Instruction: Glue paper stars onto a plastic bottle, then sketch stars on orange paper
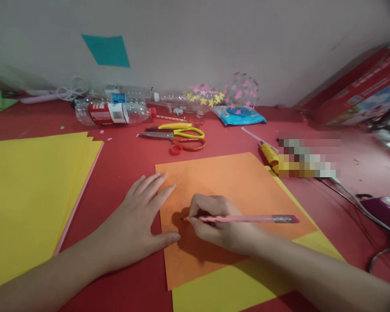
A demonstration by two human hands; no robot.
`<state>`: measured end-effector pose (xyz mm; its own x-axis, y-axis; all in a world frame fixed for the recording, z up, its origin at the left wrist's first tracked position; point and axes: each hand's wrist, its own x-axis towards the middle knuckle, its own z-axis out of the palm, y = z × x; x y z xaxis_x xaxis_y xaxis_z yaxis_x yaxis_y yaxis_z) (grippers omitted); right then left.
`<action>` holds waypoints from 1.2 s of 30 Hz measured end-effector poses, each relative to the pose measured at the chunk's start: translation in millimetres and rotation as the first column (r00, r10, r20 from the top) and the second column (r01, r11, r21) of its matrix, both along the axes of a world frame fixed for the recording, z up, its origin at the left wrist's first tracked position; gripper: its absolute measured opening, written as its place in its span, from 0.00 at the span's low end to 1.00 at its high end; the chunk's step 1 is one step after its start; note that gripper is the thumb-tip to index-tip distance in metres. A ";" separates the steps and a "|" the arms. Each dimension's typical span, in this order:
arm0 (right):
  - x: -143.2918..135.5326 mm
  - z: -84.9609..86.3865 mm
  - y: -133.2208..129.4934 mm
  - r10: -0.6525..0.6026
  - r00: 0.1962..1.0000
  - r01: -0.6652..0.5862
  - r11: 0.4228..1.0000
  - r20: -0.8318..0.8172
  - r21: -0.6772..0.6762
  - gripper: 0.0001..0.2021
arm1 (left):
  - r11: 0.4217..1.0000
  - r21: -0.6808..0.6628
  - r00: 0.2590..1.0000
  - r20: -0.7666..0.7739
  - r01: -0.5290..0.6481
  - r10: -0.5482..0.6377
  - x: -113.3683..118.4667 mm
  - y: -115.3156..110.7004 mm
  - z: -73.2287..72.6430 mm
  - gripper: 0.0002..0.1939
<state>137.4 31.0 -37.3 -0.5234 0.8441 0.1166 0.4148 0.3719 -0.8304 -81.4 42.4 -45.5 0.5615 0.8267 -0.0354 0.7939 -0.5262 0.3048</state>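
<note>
My right hand (221, 223) is closed around a pink pencil (240, 219), its tip down on an orange sheet of paper (227, 182) and its eraser end pointing right. Faint pencil lines show near the sheet's left side. My left hand (146, 216) lies with fingers spread across the left edge of that sheet, holding nothing. Under the orange paper, a yellow sheet (221, 288) sticks out at the front and right.
To the left lies a stack of yellow paper (29, 186). Behind the sheet are scissors (188, 141), a yellow cutter (175, 126), a red cap (176, 149), a plastic bottle (110, 113) and a blue wipes pack (238, 116). A yellow glue gun (269, 156) and cables are at right.
</note>
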 end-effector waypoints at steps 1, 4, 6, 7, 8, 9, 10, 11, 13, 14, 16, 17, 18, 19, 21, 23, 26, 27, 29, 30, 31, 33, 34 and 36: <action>0.2 -0.1 -0.3 -0.010 1.000 0.010 1.000 0.001 -0.004 0.07 | 1.000 -0.006 1.000 -0.002 -0.001 0.001 0.0 -0.1 0.4 0.45; 0.5 0.2 -0.4 -0.044 0.999 0.044 0.999 -0.002 0.017 0.08 | 1.000 -0.015 1.000 0.003 -0.001 0.001 0.2 -0.1 1.4 0.46; 0.4 0.6 -0.4 -0.062 0.998 0.062 0.997 0.000 0.035 0.08 | 1.000 -0.011 1.000 0.014 0.000 0.000 0.1 -0.1 1.8 0.45; 0.3 0.7 -0.4 -0.069 0.998 0.069 0.997 0.002 0.041 0.08 | 1.000 -0.010 1.000 0.016 0.002 -0.001 0.0 -0.2 1.9 0.45; 0.1 0.8 -0.5 -0.074 0.997 0.074 0.996 0.003 0.042 0.08 | 1.000 -0.011 1.000 0.016 0.003 -0.003 -0.3 -0.3 1.8 0.45; 0.0 0.8 -0.7 -0.080 0.997 0.080 0.996 0.005 0.041 0.08 | 1.000 -0.010 1.000 0.014 0.004 -0.004 -0.6 -0.5 1.8 0.45; -0.1 0.7 -0.8 -0.088 0.996 0.088 0.995 0.005 0.040 0.07 | 1.000 -0.006 1.000 0.015 0.006 -0.006 -0.8 -0.6 1.6 0.45; -0.1 0.4 -1.0 -0.095 0.995 0.095 0.995 0.002 0.041 0.07 | 1.000 0.001 1.000 0.020 0.007 -0.007 -1.1 -0.7 1.5 0.45; 0.1 -0.6 -1.4 -0.107 0.994 0.107 0.993 -0.006 0.045 0.07 | 1.000 0.013 0.999 0.033 0.008 -0.008 -1.2 -0.6 1.2 0.45; 0.3 -1.2 -1.5 -0.112 0.994 0.112 0.993 -0.010 0.045 0.07 | 1.000 0.015 0.999 0.038 0.007 -0.008 -1.2 -0.6 1.2 0.45; 0.9 -2.5 -1.4 -0.120 0.993 0.120 0.992 -0.017 0.043 0.07 | 1.000 0.001 1.000 0.025 0.006 -0.006 -1.0 -0.7 1.6 0.45; 1.2 -3.0 -1.2 -0.124 0.992 0.125 0.991 -0.018 0.042 0.07 | 1.000 -0.006 1.000 0.011 0.005 -0.005 -0.8 -0.8 1.9 0.46; 1.5 -3.5 -0.9 -0.129 0.991 0.130 0.991 -0.019 0.044 0.07 | 1.000 -0.012 1.000 -0.003 0.005 -0.005 -0.7 -1.1 2.2 0.46; 1.8 -3.7 -0.5 -0.132 0.991 0.132 0.990 -0.017 0.048 0.07 | 1.000 -0.016 1.000 -0.015 0.004 -0.005 -0.6 -1.4 2.5 0.46; 2.3 -3.4 0.1 -0.132 0.991 0.133 0.989 -0.006 0.059 0.07 | 1.000 -0.021 1.000 -0.024 0.004 -0.004 -0.4 -1.9 3.0 0.47; 2.6 -2.0 0.2 -0.127 0.992 0.127 0.990 0.007 0.066 0.07 | 1.000 -0.023 1.000 -0.020 0.003 -0.004 -0.3 -2.0 3.0 0.47; 2.3 1.4 -0.6 -0.123 0.992 0.121 0.991 0.040 0.057 0.07 | 1.000 -0.011 1.000 -0.006 0.007 -0.007 -0.5 -1.3 2.3 0.46; 2.0 2.3 -1.0 -0.120 0.991 0.117 0.992 0.053 0.051 0.07 | 1.000 -0.006 1.000 0.001 0.008 -0.008 -0.5 -1.0 2.0 0.46; 1.1 3.3 -1.7 -0.107 0.993 0.104 0.993 0.059 0.055 0.07 | 1.000 0.004 1.000 0.016 0.007 -0.007 -0.5 -0.5 1.7 0.45; 0.7 3.3 -1.9 -0.096 0.994 0.092 0.994 0.052 0.064 0.07 | 1.000 0.005 1.000 0.021 0.006 -0.006 -0.4 -0.4 1.7 0.45; 0.2 2.9 -2.1 -0.081 0.996 0.078 0.994 0.046 0.077 0.07 | 1.000 0.004 1.000 0.021 0.004 -0.004 -0.3 -0.4 1.8 0.45; -0.8 1.2 -2.4 -0.057 0.998 0.053 0.991 0.028 0.126 0.07 | 1.000 -0.003 1.000 0.011 0.006 -0.006 -0.1 -0.4 2.3 0.45; -1.2 0.0 -2.6 -0.047 0.999 0.043 0.987 0.022 0.153 0.07 | 1.000 -0.008 1.000 0.003 0.007 -0.007 0.1 -0.5 2.4 0.45; -2.1 -2.8 -2.8 -0.033 0.999 0.030 0.979 0.012 0.203 0.08 | 1.000 -0.011 1.000 -0.010 0.009 -0.009 0.2 -0.6 2.6 0.45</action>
